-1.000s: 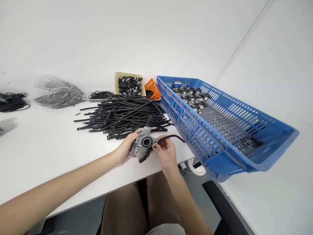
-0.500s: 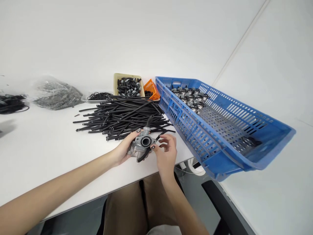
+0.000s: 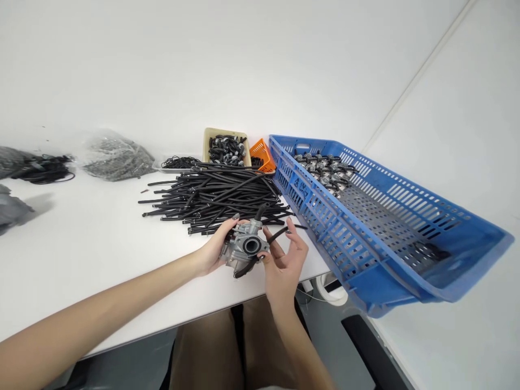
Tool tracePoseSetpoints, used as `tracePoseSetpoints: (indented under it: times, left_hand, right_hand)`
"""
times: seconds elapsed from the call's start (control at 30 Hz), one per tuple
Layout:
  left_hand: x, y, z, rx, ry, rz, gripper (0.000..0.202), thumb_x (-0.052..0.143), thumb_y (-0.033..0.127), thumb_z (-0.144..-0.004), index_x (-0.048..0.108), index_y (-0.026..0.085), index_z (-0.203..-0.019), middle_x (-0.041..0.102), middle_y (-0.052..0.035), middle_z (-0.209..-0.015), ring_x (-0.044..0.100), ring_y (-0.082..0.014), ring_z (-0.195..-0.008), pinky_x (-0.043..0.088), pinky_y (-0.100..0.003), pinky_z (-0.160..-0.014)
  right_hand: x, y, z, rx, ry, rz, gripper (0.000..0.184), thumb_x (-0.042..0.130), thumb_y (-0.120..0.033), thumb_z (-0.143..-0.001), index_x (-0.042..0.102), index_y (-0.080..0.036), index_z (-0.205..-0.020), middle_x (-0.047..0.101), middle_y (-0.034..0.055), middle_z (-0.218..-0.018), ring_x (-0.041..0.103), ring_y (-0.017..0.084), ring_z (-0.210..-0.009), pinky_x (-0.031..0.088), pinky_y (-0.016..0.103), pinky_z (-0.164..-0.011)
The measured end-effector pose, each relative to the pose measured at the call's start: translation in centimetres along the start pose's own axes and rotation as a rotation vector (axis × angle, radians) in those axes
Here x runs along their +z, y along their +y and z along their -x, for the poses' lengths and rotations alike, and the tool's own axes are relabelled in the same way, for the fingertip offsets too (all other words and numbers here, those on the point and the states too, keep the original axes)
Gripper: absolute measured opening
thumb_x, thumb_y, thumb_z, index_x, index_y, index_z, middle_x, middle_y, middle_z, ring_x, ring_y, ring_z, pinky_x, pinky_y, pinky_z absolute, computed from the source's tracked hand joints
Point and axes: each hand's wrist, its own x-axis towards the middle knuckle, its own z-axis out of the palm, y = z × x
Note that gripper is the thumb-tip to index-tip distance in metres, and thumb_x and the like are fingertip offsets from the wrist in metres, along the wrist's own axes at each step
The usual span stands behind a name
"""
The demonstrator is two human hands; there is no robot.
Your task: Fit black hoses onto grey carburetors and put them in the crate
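Observation:
A grey metal carburetor is gripped from its left side by my left hand, with its round black-ringed bore facing me and a short black rubber piece on top. My right hand is at its right side, the thumb at the flange edge and the fingers around a thin black rubber hose. One black end sticks out below the bore and another points to the upper right; whether both belong to one hose is hidden behind the flange and thumb. Behind them lies a pile of black hoses.
A large blue crate at the right holds several carburetors. Toward the wall are a cream bin of black parts with clamps, an orange basket, and a plastic bag. Black cables lie at the far left.
The view has shifted slightly to the left. My right-hand fingers have spread and slid outward along the hose, whose upper-right end now shows more. My left hand still holds the carburetor.

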Motion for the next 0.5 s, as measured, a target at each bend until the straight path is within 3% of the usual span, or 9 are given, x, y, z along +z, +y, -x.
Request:
tracePoseSetpoints:
  times: [0.07,0.13,0.23,0.5]
  left_hand:
    - [0.0,0.0,0.0,0.010,-0.017,-0.004,0.050,0.069,0.063,-0.074,0.071,0.019,-0.098,0.076,-0.0072,-0.084,0.069,-0.0233,-0.065,0.053,-0.030,-0.052]
    - [-0.1,0.0,-0.1,0.019,-0.035,-0.011,0.049,0.068,0.063,-0.075,0.071,0.019,-0.098,0.075,-0.0069,-0.085,0.069,-0.0234,-0.069,0.054,-0.029,-0.055]
    - [-0.3,-0.2,-0.2,0.017,-0.080,-0.021,0.049,0.067,0.064,-0.076,0.071,0.019,-0.097,0.074,-0.0057,-0.083,0.069,-0.0233,-0.070,0.054,-0.030,-0.060]
    - [-0.1,-0.4,-0.3,0.047,-0.118,0.051,0.041,0.071,0.057,-0.076,0.070,0.019,-0.093,0.072,-0.0016,-0.082,0.066,-0.0172,-0.076,0.051,-0.023,-0.068]
  right_hand:
    - [0.2,0.1,0.0,-0.012,0.083,0.026,0.052,0.079,-0.029,-0.079,0.042,-0.034,-0.115,0.041,0.0098,-0.146,0.071,0.021,-0.106,0.058,0.041,-0.090]
    - [0.2,0.3,-0.1,-0.023,0.150,0.069,0.053,0.082,-0.026,-0.074,0.045,-0.032,-0.112,0.052,0.0028,-0.117,0.068,0.015,-0.092,0.056,0.034,-0.087]
    - [0.0,0.3,-0.2,-0.031,0.181,0.130,0.047,0.084,-0.024,-0.070,0.052,-0.028,-0.103,0.052,-0.0021,-0.092,0.059,0.012,-0.077,0.053,0.028,-0.077]
    - [-1.2,0.9,0.2,0.035,0.145,0.217,0.026,0.083,-0.028,-0.071,0.071,-0.017,-0.091,0.071,0.0108,-0.102,0.068,0.024,-0.097,0.058,0.039,-0.086]
